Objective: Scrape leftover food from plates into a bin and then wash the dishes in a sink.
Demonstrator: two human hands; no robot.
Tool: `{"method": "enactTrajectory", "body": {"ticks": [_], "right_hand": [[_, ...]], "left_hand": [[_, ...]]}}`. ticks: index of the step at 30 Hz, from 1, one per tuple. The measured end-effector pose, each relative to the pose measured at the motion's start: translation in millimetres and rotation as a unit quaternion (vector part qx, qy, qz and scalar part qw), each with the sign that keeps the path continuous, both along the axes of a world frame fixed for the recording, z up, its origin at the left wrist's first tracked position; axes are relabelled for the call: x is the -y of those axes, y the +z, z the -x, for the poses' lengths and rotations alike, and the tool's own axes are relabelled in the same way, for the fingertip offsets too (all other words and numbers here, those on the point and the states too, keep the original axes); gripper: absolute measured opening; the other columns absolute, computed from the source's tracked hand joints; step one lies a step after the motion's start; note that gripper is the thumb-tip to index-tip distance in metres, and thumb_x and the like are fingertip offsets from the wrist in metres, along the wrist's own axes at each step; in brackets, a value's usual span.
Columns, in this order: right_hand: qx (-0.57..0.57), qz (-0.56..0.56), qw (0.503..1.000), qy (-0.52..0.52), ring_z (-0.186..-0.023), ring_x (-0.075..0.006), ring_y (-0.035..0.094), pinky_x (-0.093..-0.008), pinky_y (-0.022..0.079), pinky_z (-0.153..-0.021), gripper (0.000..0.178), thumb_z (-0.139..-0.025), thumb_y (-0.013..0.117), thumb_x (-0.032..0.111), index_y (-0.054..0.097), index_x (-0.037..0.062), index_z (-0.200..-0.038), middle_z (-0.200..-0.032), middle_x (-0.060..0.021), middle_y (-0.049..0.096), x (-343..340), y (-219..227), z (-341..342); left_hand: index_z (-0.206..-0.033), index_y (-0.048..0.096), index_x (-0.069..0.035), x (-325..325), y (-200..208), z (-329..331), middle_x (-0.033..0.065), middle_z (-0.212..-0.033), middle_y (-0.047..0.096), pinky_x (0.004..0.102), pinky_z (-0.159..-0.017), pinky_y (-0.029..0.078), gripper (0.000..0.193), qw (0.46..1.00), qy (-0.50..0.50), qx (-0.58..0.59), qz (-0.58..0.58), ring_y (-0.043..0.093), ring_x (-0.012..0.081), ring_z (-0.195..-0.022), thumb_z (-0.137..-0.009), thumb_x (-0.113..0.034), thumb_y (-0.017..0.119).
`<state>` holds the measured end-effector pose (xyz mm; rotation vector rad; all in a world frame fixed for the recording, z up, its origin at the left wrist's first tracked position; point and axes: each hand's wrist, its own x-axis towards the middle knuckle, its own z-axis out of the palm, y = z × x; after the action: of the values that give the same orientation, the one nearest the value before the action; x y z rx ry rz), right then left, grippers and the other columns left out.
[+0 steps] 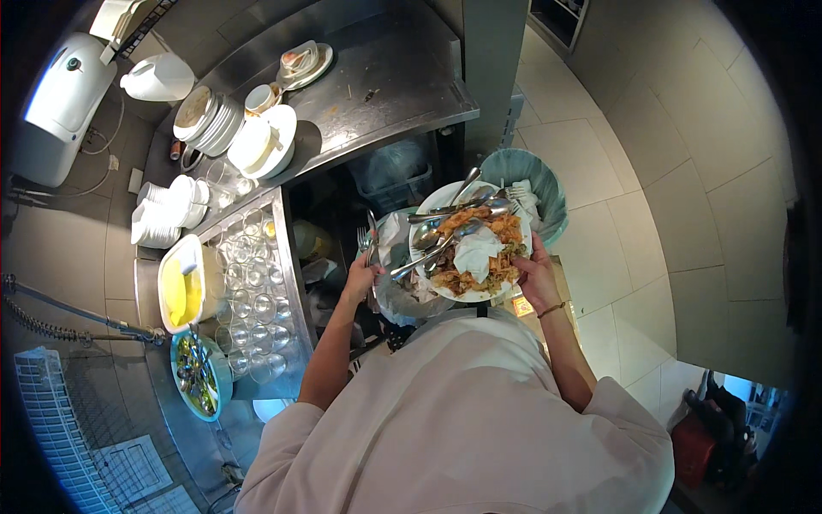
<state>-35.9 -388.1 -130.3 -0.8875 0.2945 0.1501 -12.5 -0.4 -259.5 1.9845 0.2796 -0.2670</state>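
Right hand (538, 281) grips the plate (473, 296) at four o'clock. I see the left hand (363, 278) closed on cutlery (364, 241) toward its eight o'clock.

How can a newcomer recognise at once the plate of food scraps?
From the metal counter, look right to the round blue-green bin. The plate overlaps it in view, its right edge in the right hand. Unlike the stacked plates on the counter, it is heaped with orange-brown food, spoons and a crumpled white napkin.
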Motion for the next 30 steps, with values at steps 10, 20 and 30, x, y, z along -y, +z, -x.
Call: {"method": "enactTrajectory", "body": {"ticks": [10, 20, 30], "right_hand": [[0.022, -0.008, 1.0, 0.014, -0.111, -0.0184, 0.053, -0.0309, 0.045, -0.092, 0.063, -0.075, 0.051, -0.015, 0.037, 0.0052, -0.134, -0.124, -0.0084, 0.051, 7.6, -10.8, -3.2], [0.021, -0.008, 0.999, 0.025, -0.108, -0.0183, 0.054, -0.0293, 0.046, -0.09, 0.064, -0.074, 0.05, -0.016, 0.037, 0.0051, -0.132, -0.122, -0.008, 0.052, 5.1, -5.2, -3.9], [0.039, 0.009, 0.999, 0.036, -0.114, -0.018, 0.05, -0.0299, 0.042, -0.096, 0.065, -0.076, 0.047, -0.015, 0.035, 0.0049, -0.136, -0.13, -0.0082, 0.047, 7.7, -14.7, -6.4]], "left_hand": [[-0.115, 0.049, -0.006, 23.0, 61.1, 15.5, 0.0102, -0.128, 0.053, 0.025, -0.056, 0.041, 0.04, 0.822, 0.058, -0.113, 0.555, 0.035, 0.0038, -0.048, -0.076, 0.005, 0.046], [-0.086, 0.056, -0.01, 29.5, 52.1, 8.4, 0.0001, -0.072, 0.054, 0.0214, -0.04, 0.031, 0.027, 0.916, 0.257, -0.088, 0.295, 0.037, 0.0065, -0.044, -0.082, -0.033, 0.068], [-0.089, 0.067, -0.003, 29.8, 37.6, 10.6, 0.0082, -0.079, 0.067, 0.0334, -0.061, 0.046, 0.025, 0.997, 0.022, 0.008, -0.073, 0.061, 0.016, -0.065, -0.074, -0.022, 0.075]]}}
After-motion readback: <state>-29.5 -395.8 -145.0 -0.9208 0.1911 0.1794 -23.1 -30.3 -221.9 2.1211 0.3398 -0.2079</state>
